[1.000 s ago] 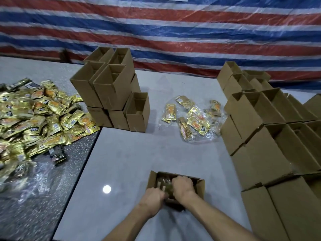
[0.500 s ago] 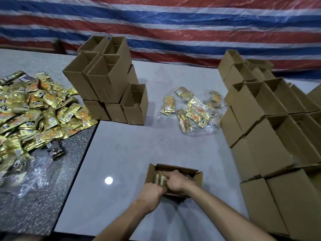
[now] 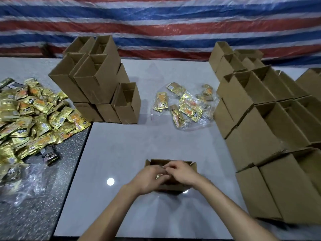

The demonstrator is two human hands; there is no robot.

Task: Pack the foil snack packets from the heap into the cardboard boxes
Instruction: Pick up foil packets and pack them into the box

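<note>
Backdrop: striped tarpaulin (image 3: pixel 156 23), red, blue and white, hung wall to wall behind two butted surfaces, pale table (image 3: pixel 139 145) centre and right, dark speckled table (image 3: pixel 52 206) left. Item in work: one open box (image 3: pixel 171 161) on the pale table, nearer its front edge than its back, both hands over the mouth. Left hand (image 3: pixel 147 180): fingers curled round a foil packet (image 3: pixel 159 176), gold glint showing at the box mouth. Right hand (image 3: pixel 180 173): fingers bent down against the left's; pinching or merely pressing, cannot tell. Stock unpacked: heap (image 3: pixel 26 115) of gold packets on the dark table, large, spilling towards a clear plastic bag (image 3: pixel 26 180); smaller lot of bagged packets (image 3: pixel 187 105) mid-table beyond the box. Empties: left stack (image 3: pixel 97 80) just beside the heap, mouths open; right bank (image 3: pixel 269 119) of boxes along the right side, contents not visible. Progress, as a judgement: early, with one box filling and most of the heap untouched. Room: bare pale surface to the left of the box and beyond it; right bank near on the right, heap well apart on the left; front edge beneath the forearms.
</note>
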